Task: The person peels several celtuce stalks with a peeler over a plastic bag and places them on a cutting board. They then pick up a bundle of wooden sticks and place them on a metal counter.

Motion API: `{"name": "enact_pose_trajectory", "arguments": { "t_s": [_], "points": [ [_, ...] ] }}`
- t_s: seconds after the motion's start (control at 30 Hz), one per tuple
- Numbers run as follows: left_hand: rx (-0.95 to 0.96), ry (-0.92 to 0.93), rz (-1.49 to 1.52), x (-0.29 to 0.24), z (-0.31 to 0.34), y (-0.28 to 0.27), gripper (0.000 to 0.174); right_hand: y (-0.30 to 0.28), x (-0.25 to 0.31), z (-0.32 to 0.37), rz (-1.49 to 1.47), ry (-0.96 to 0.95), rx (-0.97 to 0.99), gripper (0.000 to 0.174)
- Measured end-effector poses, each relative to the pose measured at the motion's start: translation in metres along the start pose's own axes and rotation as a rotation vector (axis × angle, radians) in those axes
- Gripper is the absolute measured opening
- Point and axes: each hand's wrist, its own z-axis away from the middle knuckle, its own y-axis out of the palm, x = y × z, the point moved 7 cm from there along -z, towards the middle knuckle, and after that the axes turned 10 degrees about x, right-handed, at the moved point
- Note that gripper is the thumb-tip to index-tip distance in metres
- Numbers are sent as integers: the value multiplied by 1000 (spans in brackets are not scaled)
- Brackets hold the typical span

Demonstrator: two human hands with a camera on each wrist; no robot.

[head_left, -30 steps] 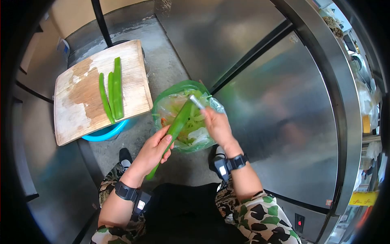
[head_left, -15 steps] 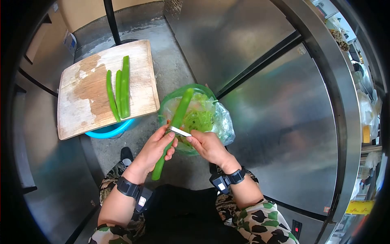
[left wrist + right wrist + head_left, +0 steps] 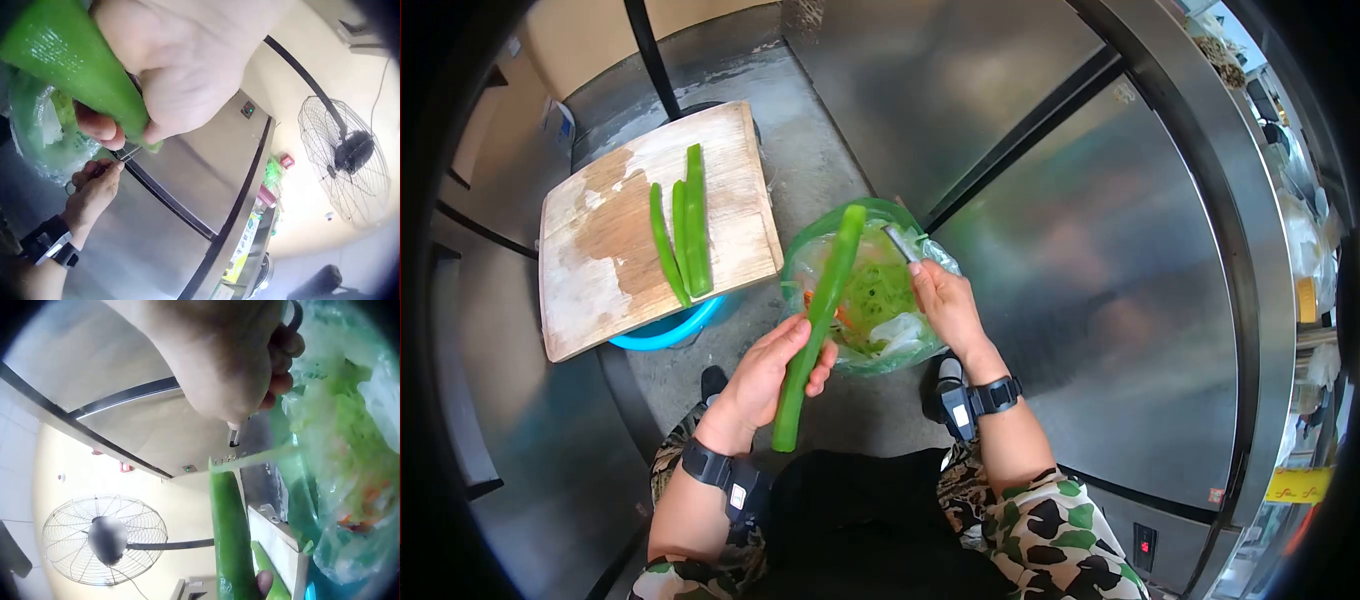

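My left hand grips a long green vegetable stem around its lower half, its upper end tilted up and away from me. In my right hand is a metal peeler, held to the right of the stem and apart from it. The right wrist view shows a thin strip of peel at the tip of the stem. Below both hands, a green plastic bag lines an open container holding pale green peelings and some orange-red scraps.
At left, a wooden cutting board carries three green stems and sits over a blue basin. A steel fridge stands close on the right. A wire fan is near the wall in the left wrist view.
The peeler went from the stem's upper end down to near my left hand, then away to the upper right, off the stem. My left hand still holds the stem, now standing steeper.
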Motion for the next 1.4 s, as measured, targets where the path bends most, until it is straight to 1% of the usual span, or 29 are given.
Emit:
{"name": "enact_pose_trajectory", "arguments": {
  "t_s": [0.1,0.2,0.3,0.33,0.4,0.43,0.5,0.53,0.63,0.67,0.77,0.87,0.9,0.97,1.0,1.1,1.17,1.27,1.3,1.37,1.4],
  "points": [
    [-13,-6,144,1,-5,-7,38,17,34,13,-45,-119,149,32],
    [-26,-8,102,7,-7,-16,35,35,71,33,-6,-344,265,32],
    [-66,3,5,8,-7,-13,35,49,68,38,92,-395,240,30],
    [-90,11,-98,6,-7,-14,36,44,68,37,155,-367,203,28],
    [-135,27,-302,1,-7,-14,39,35,46,24,193,-196,134,30],
    [-125,-4,-310,5,-6,-11,39,29,33,17,211,-111,98,31],
    [-103,-66,-329,10,-4,-6,41,0,11,2,187,-84,-80,32],
    [-87,-64,-314,11,-5,-4,40,-13,6,2,176,-72,-169,33],
    [-72,-39,-260,10,-5,-4,37,-24,5,3,49,-38,-225,34],
    [-80,-29,-240,11,-7,-9,36,-17,4,4,7,17,-140,33],
    [-127,-5,-175,8,-10,-16,33,14,31,18,-20,-83,105,31],
    [-149,17,-189,7,-10,-19,31,45,60,35,72,-237,336,29],
    [-148,20,-209,7,-11,-20,31,49,61,34,71,-255,344,29],
    [-141,11,-343,6,-10,-19,34,54,57,33,68,-280,353,29],
    [-133,9,-409,6,-10,-17,37,50,50,28,109,-224,318,29],
    [-104,-26,-556,2,-4,-3,42,23,19,9,134,-91,69,31],
    [-86,-43,-555,8,-3,-2,45,-13,-7,-4,229,-16,-170,33],
    [-90,-31,-514,7,-3,-7,45,-22,-16,-3,29,92,-200,35],
    [-96,-20,-493,6,-4,-9,44,-17,-8,-2,13,54,-156,36],
    [-169,-14,-566,0,-4,-14,44,-4,8,6,-16,-22,-57,37],
    [-202,-14,-606,-3,-4,-17,44,6,20,11,-19,-26,23,36]
  ]
}}
